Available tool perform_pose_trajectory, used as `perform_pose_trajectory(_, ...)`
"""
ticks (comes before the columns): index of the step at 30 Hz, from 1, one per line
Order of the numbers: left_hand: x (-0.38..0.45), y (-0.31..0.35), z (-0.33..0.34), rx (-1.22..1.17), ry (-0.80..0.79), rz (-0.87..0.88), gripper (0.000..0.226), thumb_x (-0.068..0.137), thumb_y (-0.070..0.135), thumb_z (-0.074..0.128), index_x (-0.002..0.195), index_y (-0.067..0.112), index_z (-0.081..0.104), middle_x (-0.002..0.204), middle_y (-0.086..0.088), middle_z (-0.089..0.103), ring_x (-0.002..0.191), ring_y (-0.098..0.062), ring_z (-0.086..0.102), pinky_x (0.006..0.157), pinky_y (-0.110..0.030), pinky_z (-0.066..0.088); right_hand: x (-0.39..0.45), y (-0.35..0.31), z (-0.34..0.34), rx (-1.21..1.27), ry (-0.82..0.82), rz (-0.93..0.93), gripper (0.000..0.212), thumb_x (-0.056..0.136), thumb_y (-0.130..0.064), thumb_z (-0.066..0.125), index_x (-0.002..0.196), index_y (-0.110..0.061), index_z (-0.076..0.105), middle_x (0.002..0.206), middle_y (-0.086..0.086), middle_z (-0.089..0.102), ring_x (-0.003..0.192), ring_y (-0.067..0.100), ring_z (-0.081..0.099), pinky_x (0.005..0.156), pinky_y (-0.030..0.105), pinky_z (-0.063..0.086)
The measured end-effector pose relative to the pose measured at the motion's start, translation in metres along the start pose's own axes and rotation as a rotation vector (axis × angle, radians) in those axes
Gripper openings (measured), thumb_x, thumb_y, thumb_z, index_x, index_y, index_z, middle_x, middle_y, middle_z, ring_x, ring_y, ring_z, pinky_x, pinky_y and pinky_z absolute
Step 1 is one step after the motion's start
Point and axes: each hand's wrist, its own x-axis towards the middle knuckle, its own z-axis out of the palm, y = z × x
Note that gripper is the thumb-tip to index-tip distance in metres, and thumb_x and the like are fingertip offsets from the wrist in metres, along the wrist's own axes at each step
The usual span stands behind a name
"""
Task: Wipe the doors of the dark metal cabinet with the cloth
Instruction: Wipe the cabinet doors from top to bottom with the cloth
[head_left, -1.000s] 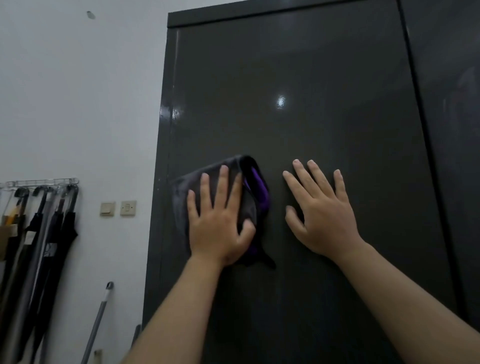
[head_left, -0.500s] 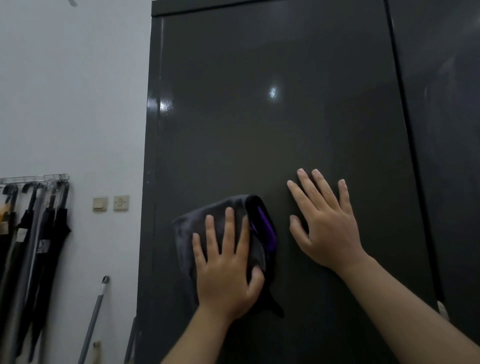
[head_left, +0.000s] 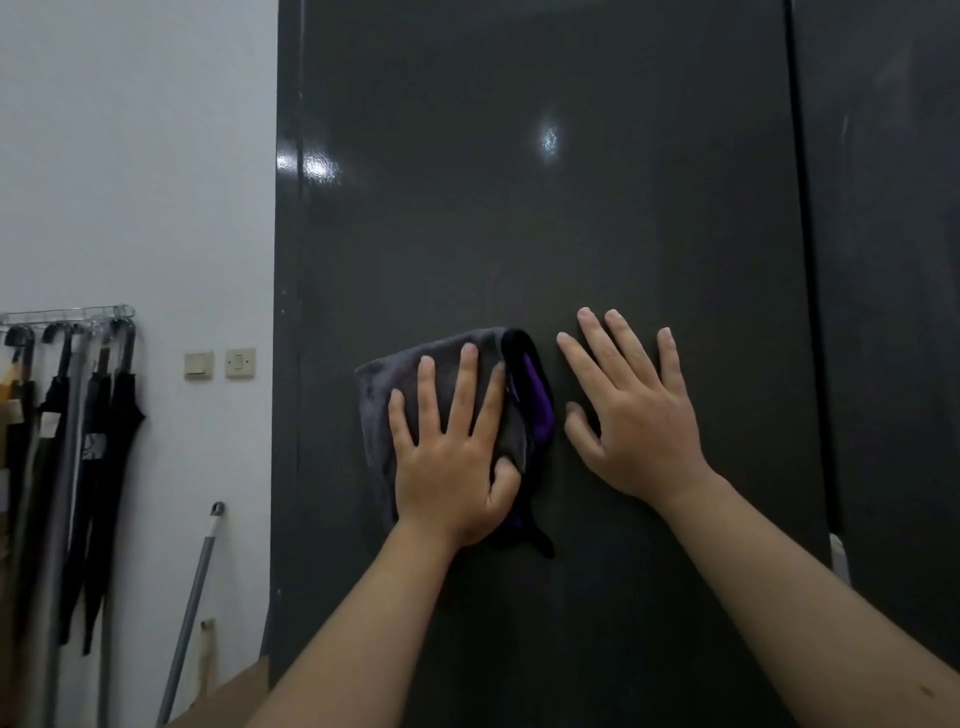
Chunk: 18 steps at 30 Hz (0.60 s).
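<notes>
Two doors show on the dark glossy metal cabinet (head_left: 519, 234), w/ one folded grey-and-purple cloth (head_left: 384, 395) on the left door. Left hand (head_left: 452, 462), fingers spread flat, thumb tucked at the cloth's edge, presses it to the panel. Right hand (head_left: 634, 410), wide open, palm flat on bare metal just beside the cloth. Vs. half a sec ago, cloth and left hand sit higher, level w/ the right.

Dark metal cabinet (head_left: 519, 218): glossy charcoal doors, shut, light glinting off the left one (a thin vertical seam divides the pair) | cloth (head_left: 384, 395): grey, folded, black-and-purple edging at its right side, lying flat against the left door at mid-height
</notes>
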Motion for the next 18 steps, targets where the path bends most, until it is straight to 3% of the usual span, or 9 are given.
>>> perform_pose_trajectory(7, -0.006, 0.018, 0.009, -0.014, 0.054, -0.059, 0.081, 0.072, 0.041, 0.036, 0.148, 0.020, 0.017, 0.155, -0.011, 0.016, 0.141, -0.039, 0.011, 0.110, -0.058, 0.006, -0.017, 0.011, 0.001, -0.014, 0.031, 0.034, 0.057, 0.084, -0.031, 0.040, 0.137, -0.011, 0.049, 0.147, 0.012, 0.039, 0.138, 0.031, 0.030, 0.110, 0.057, 0.017)
perform_pose_trajectory(18, -0.044, 0.062, 0.018, -0.036, -0.001, 0.007, 0.083, 0.069, 0.044, 0.040, 0.146, 0.022, 0.020, 0.153, -0.011, 0.019, 0.139, -0.041, 0.014, 0.106, -0.061, 0.012, -0.031, 0.030, -0.003, -0.046, 0.072, 0.015, 0.056, 0.083, -0.028, 0.041, 0.135, -0.011, 0.050, 0.145, 0.012, 0.041, 0.137, 0.032, 0.034, 0.110, 0.058, 0.017)
